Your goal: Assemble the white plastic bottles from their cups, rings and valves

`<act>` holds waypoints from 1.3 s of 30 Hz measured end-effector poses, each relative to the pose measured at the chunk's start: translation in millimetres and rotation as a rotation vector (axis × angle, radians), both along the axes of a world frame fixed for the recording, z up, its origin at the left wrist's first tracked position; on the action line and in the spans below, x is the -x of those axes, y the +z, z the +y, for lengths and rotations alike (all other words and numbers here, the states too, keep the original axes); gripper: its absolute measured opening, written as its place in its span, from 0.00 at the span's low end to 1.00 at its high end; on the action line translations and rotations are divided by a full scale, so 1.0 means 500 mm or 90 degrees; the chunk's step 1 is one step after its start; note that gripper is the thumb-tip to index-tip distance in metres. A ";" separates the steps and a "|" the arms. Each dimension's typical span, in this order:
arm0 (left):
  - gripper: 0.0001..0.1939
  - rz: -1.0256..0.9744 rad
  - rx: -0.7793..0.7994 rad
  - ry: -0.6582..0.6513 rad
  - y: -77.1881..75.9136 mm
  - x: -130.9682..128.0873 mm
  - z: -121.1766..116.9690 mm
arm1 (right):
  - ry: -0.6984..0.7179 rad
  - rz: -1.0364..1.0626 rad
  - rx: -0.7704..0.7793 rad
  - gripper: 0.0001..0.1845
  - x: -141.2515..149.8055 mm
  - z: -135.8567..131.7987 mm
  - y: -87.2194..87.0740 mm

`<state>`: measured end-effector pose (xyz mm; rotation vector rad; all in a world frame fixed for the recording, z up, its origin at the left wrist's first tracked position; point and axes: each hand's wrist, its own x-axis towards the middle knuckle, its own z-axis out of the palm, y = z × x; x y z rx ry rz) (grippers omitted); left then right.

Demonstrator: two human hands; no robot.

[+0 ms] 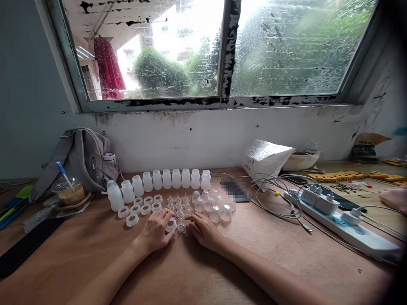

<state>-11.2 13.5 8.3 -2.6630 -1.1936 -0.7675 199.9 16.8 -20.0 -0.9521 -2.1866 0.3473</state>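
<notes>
While both hands are set close together just below the centre of the frame, a white ring (pixel 171 224) is pinched between thumb and fingers of the left hand (pixel 159 228), apparently so that it is steadied over the wooden tabletop (pixel 254 267). The right hand (pixel 205 228) is held half-curled and parted, with nothing gripped, beside two clear discs (pixel 181 228); whether either is touched cannot be told. Parts are sorted by kind, presumably so that each can be found at a glance: white bottles (pixel 167 179) are lined up left of centre, loose rings (pixel 146 209) are grouped below them, pointed teats (pixel 177 200) are clustered mid-frame, and domed caps (pixel 214 214) are gathered right of centre. A power strip (pixel 343 227) and backpack (pixel 83 156) are placed toward opposite edges, seemingly so that the hands are unhindered.
</notes>
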 end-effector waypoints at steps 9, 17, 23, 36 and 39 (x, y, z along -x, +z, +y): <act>0.15 -0.088 0.046 0.037 -0.008 0.017 0.016 | 0.053 -0.098 -0.012 0.15 0.003 -0.005 0.014; 0.17 -0.124 0.029 -0.097 0.004 0.006 -0.004 | 0.071 -0.116 -0.029 0.15 0.003 -0.015 0.023; 0.20 -0.031 0.101 -0.106 -0.001 -0.002 -0.004 | 0.029 -0.090 -0.034 0.12 0.005 -0.004 0.005; 0.17 0.014 0.112 -0.103 -0.003 -0.006 -0.006 | 0.020 -0.106 -0.028 0.12 0.005 -0.006 0.008; 0.17 -0.027 0.135 -0.108 0.000 -0.007 -0.007 | 0.022 -0.101 -0.030 0.11 0.005 -0.004 0.004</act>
